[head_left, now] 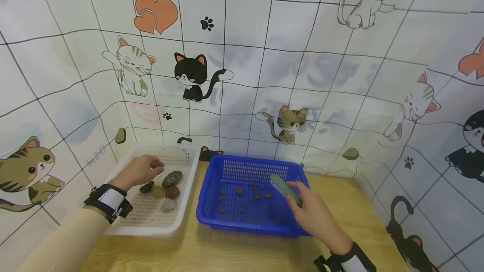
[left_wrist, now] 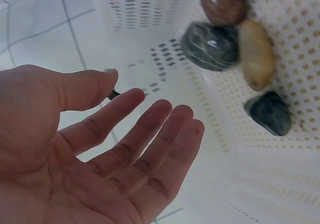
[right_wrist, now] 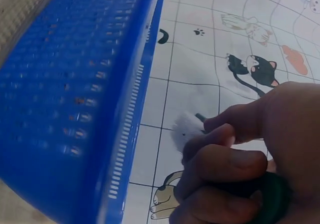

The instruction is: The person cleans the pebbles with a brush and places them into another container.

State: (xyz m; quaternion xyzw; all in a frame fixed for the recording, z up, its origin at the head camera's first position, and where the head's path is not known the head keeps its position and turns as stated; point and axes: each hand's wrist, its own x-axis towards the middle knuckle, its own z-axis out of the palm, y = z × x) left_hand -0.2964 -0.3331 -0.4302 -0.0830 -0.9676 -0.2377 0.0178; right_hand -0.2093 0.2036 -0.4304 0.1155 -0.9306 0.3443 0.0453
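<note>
My right hand [head_left: 315, 215] grips a green scrub brush [head_left: 280, 184] with pale bristles above the right part of a blue plastic basket [head_left: 211, 221]. In the right wrist view the fingers curl round its green handle [right_wrist: 275, 199], the white bristles [right_wrist: 185, 129] poking out beyond them. Brown bits [head_left: 239, 189] lie scattered on the blue basket's floor. My left hand [head_left: 140, 170] hovers over the white basket [head_left: 181, 205], holding nothing, its fingers loosely extended in the left wrist view. Below it lie several stones: a dark green one [left_wrist: 210, 46], a reddish-brown one [left_wrist: 223, 4], a tan one [left_wrist: 256, 54] and others.
Both baskets stand side by side on a light wooden table [head_left: 234, 255], the white one on the left. A white tile-patterned sheet with cartoon cats [head_left: 190, 74] rises behind and along both sides. Each wrist wears a black strap [head_left: 109, 202].
</note>
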